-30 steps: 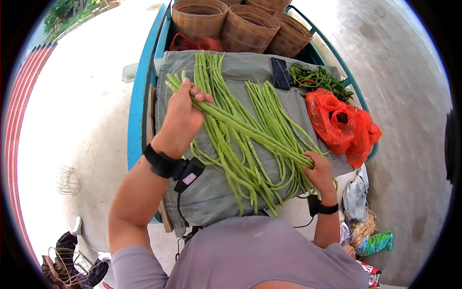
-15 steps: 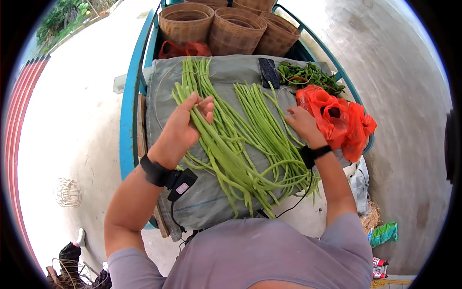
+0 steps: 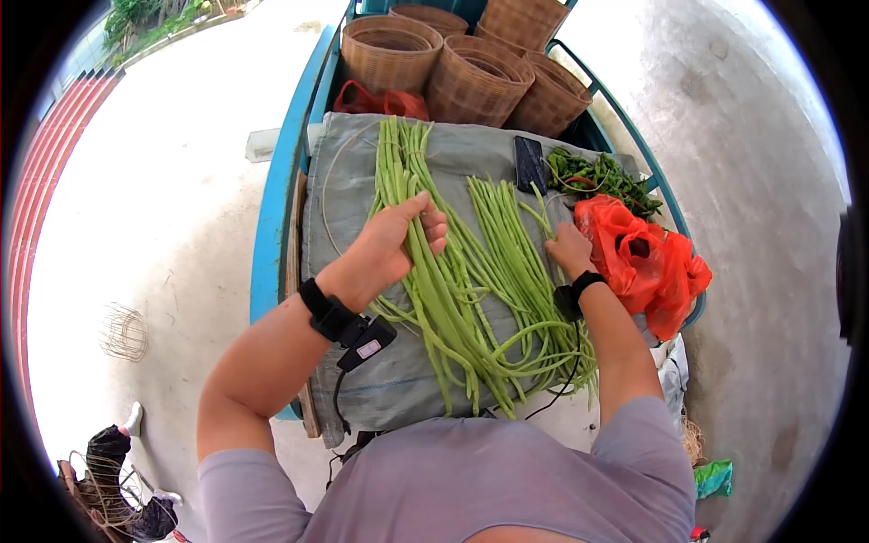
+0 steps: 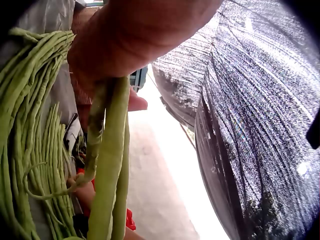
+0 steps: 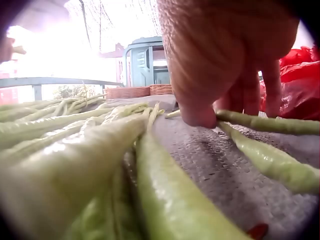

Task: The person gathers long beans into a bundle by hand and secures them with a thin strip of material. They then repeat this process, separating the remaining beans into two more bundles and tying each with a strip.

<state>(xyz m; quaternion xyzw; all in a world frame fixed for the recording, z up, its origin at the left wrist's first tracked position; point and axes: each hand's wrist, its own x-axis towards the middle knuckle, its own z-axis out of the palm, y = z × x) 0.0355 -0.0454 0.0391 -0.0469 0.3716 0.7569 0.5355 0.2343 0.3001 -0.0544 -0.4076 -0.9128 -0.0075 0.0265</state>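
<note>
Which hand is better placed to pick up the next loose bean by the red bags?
Probably the right hand: it is down on the loose beans beside the red bags. The left hand is busy gripping a bunch of beans.

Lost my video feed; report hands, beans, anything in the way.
Left hand grips long-bean bundle. Right hand pinches loose bean on sackcloth. Red bags beside right hand, not blocking.

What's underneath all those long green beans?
A grey woven cloth lies under the long beans, spread over a blue cart. The beans cover its middle, and whatever is beneath the cloth itself is hidden.
</note>
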